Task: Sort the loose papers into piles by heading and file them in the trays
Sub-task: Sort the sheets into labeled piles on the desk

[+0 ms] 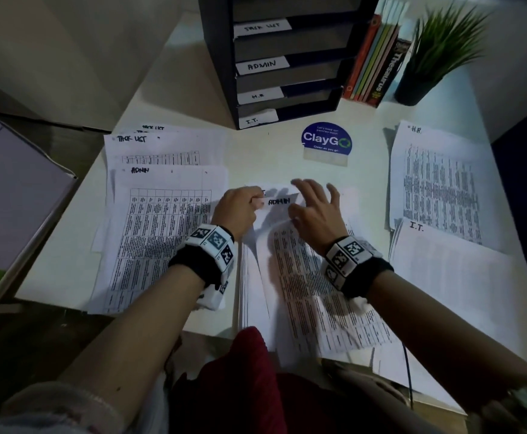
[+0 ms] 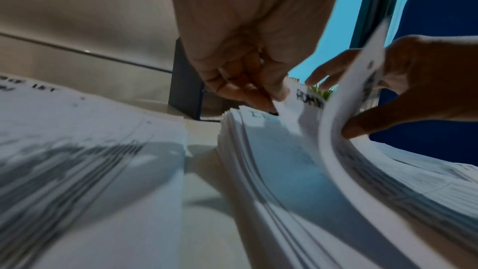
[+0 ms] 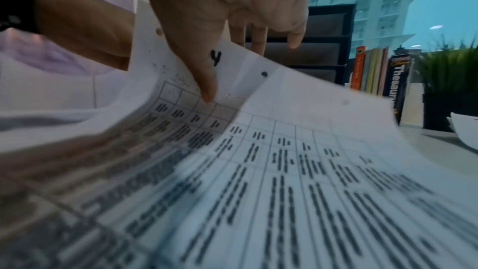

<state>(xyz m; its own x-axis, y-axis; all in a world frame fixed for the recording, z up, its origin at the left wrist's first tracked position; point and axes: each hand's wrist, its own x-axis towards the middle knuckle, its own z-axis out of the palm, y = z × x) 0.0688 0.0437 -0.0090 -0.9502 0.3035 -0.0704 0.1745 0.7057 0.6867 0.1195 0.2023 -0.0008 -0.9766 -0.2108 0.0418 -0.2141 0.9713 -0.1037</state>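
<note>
Your left hand (image 1: 235, 211) pinches the top corner of a sheet headed ADMIN (image 1: 279, 203), fingers and thumb curled onto its edge. Your right hand (image 1: 313, 208) has its fingers spread and fairly straight over the same sheet; in the right wrist view the thumb presses down on the printed table while the paper curls up against the palm, so it steadies rather than grips.

That sheet is the top of the unsorted stack (image 1: 290, 286), which lies in front of you at the middle of the desk (image 1: 265, 151) and looks thick in the left wrist view. A sheet below it seems to read I.T., though that is blurred.

I judge the sorting part done. Four piles are started: TASK LIST (image 1: 162, 145) at the far left, ADMIN pile (image 1: 158, 220) just in front of it and overlapping it, H.R. (image 1: 434, 177) at the far right, I.T. (image 1: 456, 267) nearer on the right. Much of the stack is left, and nothing shows as filed in the trays (image 1: 284, 67), whose labelled slots look empty from here.

A round ClayGo sign (image 1: 326, 140) stands between the stack and the trays. Books (image 1: 378, 61) and a potted plant (image 1: 437, 54) sit right of the trays, clear of your path to the ADMIN pile.
</note>
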